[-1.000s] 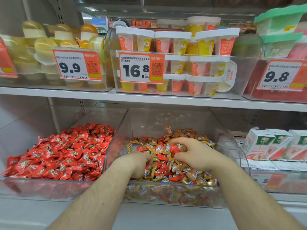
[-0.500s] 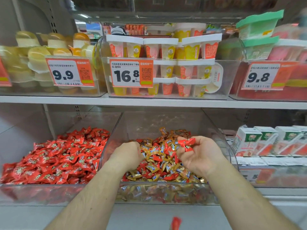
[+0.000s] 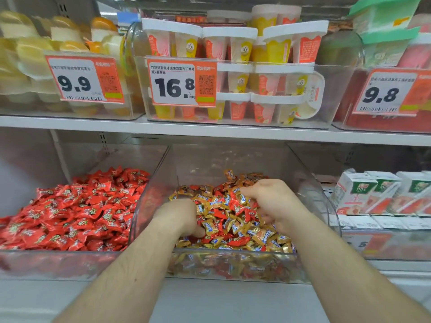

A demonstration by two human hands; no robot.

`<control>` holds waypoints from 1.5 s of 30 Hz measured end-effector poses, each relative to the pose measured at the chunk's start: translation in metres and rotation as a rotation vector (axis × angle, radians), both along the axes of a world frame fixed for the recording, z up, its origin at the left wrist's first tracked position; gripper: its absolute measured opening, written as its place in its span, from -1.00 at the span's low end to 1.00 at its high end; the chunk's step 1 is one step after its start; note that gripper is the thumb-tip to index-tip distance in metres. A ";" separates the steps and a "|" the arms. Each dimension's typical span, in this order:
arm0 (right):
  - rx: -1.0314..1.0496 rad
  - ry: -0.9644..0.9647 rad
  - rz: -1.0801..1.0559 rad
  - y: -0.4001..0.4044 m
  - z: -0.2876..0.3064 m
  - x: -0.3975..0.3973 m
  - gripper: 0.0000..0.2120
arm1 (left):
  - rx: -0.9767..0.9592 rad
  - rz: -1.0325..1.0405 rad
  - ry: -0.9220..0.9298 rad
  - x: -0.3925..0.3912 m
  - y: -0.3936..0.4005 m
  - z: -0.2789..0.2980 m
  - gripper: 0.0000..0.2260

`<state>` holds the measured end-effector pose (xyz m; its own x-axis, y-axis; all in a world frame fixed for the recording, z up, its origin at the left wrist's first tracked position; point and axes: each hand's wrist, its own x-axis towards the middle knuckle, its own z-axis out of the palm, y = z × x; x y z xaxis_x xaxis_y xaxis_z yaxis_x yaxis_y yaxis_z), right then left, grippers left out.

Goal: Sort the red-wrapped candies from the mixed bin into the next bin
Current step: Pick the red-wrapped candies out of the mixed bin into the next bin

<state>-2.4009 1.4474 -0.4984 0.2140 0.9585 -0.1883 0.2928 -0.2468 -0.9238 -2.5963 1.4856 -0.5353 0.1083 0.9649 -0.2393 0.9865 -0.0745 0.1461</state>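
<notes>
Head view shows both of our hands down in the clear plastic mixed bin point(image 3: 310, 183) on the lower shelf, working through its heap of gold-wrapped and red-wrapped candies point(image 3: 233, 220). Our left hand point(image 3: 180, 217) lies knuckles-up on the near left of the heap with its fingers curled into the wrappers; whether they hold a piece we cannot tell, since the fingertips are buried. Our right hand point(image 3: 272, 199) sits on the right of the heap, fingers bent and slightly blurred, touching the top candies near the back; we cannot tell if anything is pinched there either. The clear neighbouring bin point(image 3: 70, 259) just to the left already holds a deep bed of red candies point(image 3: 77, 210), touching the shared wall. To do this step well, we judge it best to pick reds lying on top rather than dig, since gold pieces cling and ride along. We should pinch one wrapper by its twisted end, check the colour before lifting, and carry it fully over the dividing wall before letting go, so nothing drops in front of the shelf.
</notes>
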 end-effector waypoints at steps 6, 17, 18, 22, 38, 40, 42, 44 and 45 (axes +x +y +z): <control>0.090 -0.726 0.207 0.017 -0.003 -0.020 -0.86 | 0.245 -0.054 -0.518 -0.005 -0.015 0.010 -0.62; -0.151 -1.196 0.743 -0.014 0.002 -0.034 -0.67 | 0.369 -0.174 -0.803 -0.024 -0.091 0.033 -0.60; -0.128 -1.193 0.718 -0.015 0.000 -0.035 -0.72 | 0.368 -0.189 -0.809 -0.028 -0.101 0.034 -0.59; 0.073 -1.009 0.516 -0.025 0.007 -0.032 -0.97 | 0.296 -0.163 -0.908 -0.043 -0.132 0.023 -0.58; -0.511 -0.411 0.810 -0.127 -0.198 -0.081 -0.60 | -0.162 0.447 -0.991 -0.052 -0.199 -0.191 -0.63; -0.569 -0.518 0.868 -0.124 -0.245 -0.082 -0.51 | -0.191 0.498 -0.967 -0.051 -0.206 -0.220 -0.64; -0.583 -0.643 0.907 -0.122 -0.289 -0.082 -0.58 | -0.208 0.538 -0.942 -0.053 -0.209 -0.243 -0.64; -0.583 -0.716 0.904 -0.121 -0.328 -0.081 -0.69 | -0.213 0.587 -0.931 -0.057 -0.206 -0.261 -0.64; -0.584 -0.745 0.902 -0.122 -0.346 -0.081 -0.75 | -0.214 0.616 -0.921 -0.058 -0.203 -0.269 -0.64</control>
<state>-2.4822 1.3256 -0.8446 -0.2241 0.6362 -0.7383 0.9561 -0.0032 -0.2929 -2.6547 1.2823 -0.8043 -0.1515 0.8637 -0.4808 0.3565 0.5014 0.7883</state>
